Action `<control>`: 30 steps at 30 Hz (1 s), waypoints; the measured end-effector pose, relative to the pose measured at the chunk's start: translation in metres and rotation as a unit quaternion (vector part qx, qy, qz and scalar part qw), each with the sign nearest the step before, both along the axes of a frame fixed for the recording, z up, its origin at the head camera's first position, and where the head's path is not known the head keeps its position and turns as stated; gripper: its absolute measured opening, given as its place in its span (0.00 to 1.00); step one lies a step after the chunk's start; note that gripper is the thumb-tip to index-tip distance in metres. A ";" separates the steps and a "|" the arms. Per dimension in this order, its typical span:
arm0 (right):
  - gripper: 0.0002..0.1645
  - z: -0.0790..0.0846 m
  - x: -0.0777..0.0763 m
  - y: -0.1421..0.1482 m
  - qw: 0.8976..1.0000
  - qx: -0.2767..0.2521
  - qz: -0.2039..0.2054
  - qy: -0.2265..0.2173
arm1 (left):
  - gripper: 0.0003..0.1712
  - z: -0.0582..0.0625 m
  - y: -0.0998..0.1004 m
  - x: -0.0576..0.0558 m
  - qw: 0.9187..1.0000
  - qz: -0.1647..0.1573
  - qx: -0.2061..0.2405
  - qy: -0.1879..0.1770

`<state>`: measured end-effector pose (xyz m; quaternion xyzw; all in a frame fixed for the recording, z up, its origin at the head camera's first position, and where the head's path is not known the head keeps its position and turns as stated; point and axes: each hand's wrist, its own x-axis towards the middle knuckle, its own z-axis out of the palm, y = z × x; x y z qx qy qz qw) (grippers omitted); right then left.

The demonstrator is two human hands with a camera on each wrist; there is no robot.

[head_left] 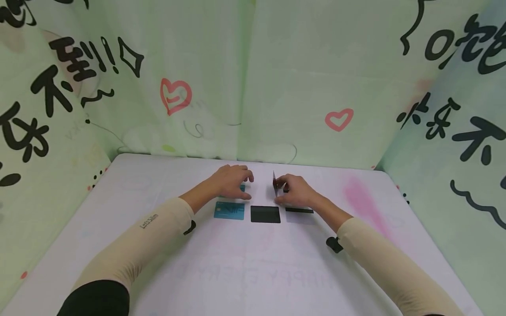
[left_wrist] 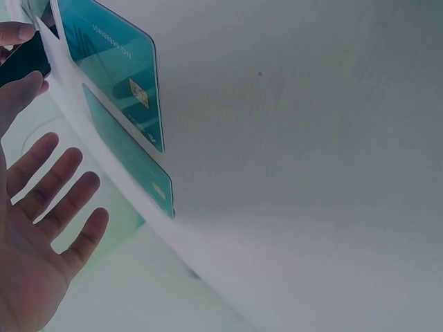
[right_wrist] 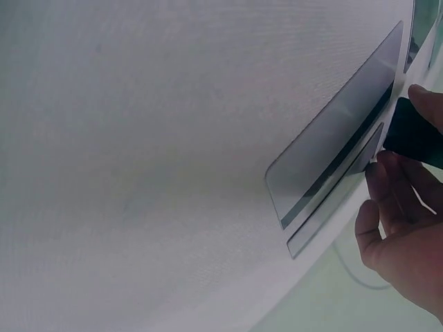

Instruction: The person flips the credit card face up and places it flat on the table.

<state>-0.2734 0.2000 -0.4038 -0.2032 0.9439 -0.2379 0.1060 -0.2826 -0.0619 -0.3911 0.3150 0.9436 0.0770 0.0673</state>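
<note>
My right hand (head_left: 296,191) pinches a dark card (right_wrist: 415,135) between thumb and fingers. In the head view, that card stands on edge, nearly upright, at the fingertips. To its left, my left hand (head_left: 233,182) hovers with fingers spread and loosely bent, apart from the held card. A teal card (left_wrist: 131,159) with a chip lies partly hidden under the left hand in the head view, and another teal card (head_left: 229,210) lies nearer. Beside that is a black card (head_left: 265,214). A pale card with a dark stripe (right_wrist: 339,131) and a second pale card (right_wrist: 339,194) lie by the right hand.
The cards lie in rows on a white table (head_left: 245,263) with a faint pink smear at right. Pale green curtains (head_left: 276,66) with black writing and red hearts enclose its back and sides. Black straps (head_left: 334,244) hang at the wrists.
</note>
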 end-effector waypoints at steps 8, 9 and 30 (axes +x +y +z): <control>0.37 0.001 0.002 -0.002 1.000 0.004 0.004 0.001 | 0.33 0.001 0.005 0.001 1.000 -0.006 0.008 -0.008; 0.37 0.002 0.002 -0.002 1.000 0.004 0.005 0.001 | 0.34 0.001 0.006 0.001 1.000 -0.006 0.009 -0.008; 0.36 0.002 0.002 -0.004 1.000 0.008 0.015 0.005 | 0.45 0.004 0.016 0.000 0.998 -0.003 0.055 -0.009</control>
